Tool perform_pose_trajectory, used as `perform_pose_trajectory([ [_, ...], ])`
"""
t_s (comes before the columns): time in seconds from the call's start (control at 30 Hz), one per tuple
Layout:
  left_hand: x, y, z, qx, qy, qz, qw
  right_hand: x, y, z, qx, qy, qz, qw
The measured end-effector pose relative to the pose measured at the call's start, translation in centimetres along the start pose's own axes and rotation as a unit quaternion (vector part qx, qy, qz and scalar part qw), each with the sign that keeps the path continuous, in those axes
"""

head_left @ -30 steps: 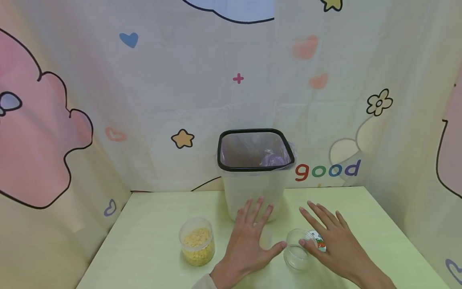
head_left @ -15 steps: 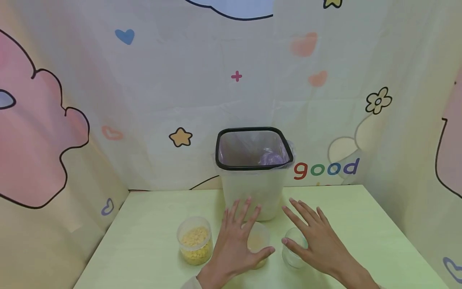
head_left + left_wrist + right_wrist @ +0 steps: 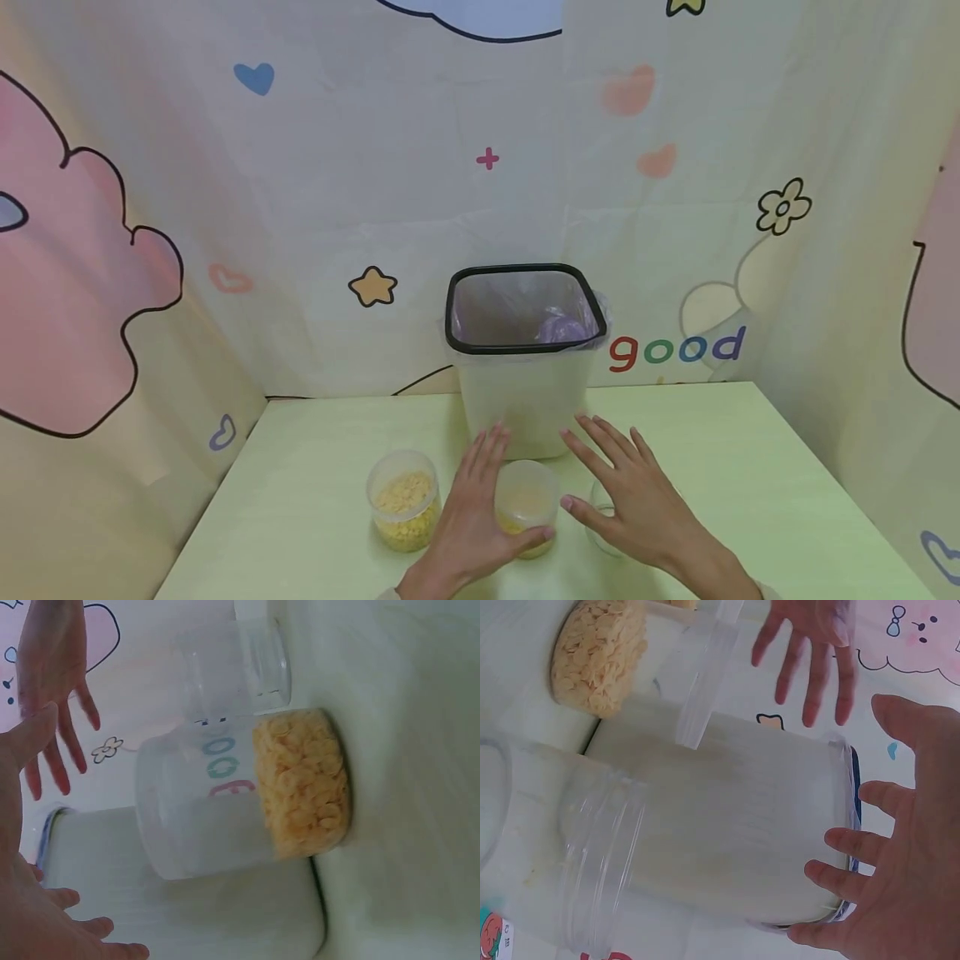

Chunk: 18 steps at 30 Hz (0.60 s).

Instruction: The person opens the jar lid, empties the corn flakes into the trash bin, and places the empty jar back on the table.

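Observation:
Fingers straight and spread, my left hand (image 3: 468,517) hovers over the table between two tubs of yellow flakes. The left tub (image 3: 405,500) is about half full. The middle tub (image 3: 527,496) holds fewer flakes (image 3: 300,784) at its bottom, and my left hand partly covers it in the head view. My right hand (image 3: 637,500), fingers also extended, is above and in front of a clear jar (image 3: 592,855) with a threaded mouth and no flakes visible in it. Neither hand appears to grip anything. In the head view that jar is mostly hidden behind the right hand.
A white bin (image 3: 525,400) with a black rim and purple liner stands behind the tubs. Beside the clear jar lies a piece with a red cartoon print (image 3: 495,937), partly cut off. A patterned curtain (image 3: 360,167) surrounds the pale green table (image 3: 315,450).
Both hands have moved left in the head view and stayed extended. The middle tub has come into sight between them, while the clear jar and the printed piece are now more covered.

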<state>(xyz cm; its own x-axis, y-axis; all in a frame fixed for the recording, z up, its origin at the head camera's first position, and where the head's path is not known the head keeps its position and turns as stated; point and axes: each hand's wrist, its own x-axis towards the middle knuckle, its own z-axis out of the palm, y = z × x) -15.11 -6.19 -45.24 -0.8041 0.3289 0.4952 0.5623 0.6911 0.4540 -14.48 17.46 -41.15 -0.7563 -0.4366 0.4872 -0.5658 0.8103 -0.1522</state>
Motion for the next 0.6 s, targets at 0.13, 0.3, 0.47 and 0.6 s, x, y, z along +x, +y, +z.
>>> perform_pose_trajectory([
  [0.13, -0.4, -0.4, 0.6, -0.103, -0.015, -0.050, 0.9933, 0.1, -0.3, 0.2, 0.001, 0.008, -0.009, 0.9999],
  [0.3, -0.9, -0.9, 1.4, -0.189, -0.047, -0.125, 0.9729, 0.1, -0.6, 0.5, 0.005, 0.008, -0.014, 0.9999],
  [0.47, -1.3, -1.6, 2.6, -0.225, -0.073, -0.159, 0.9586, 0.1, -0.8, 0.5, 0.009, 0.003, -0.007, 0.9999],
  [0.6, -1.5, -2.4, 3.5, -0.243, -0.079, -0.175, 0.9510, 0.1, -0.9, 0.4, 0.008, 0.000, -0.007, 0.9999],
])
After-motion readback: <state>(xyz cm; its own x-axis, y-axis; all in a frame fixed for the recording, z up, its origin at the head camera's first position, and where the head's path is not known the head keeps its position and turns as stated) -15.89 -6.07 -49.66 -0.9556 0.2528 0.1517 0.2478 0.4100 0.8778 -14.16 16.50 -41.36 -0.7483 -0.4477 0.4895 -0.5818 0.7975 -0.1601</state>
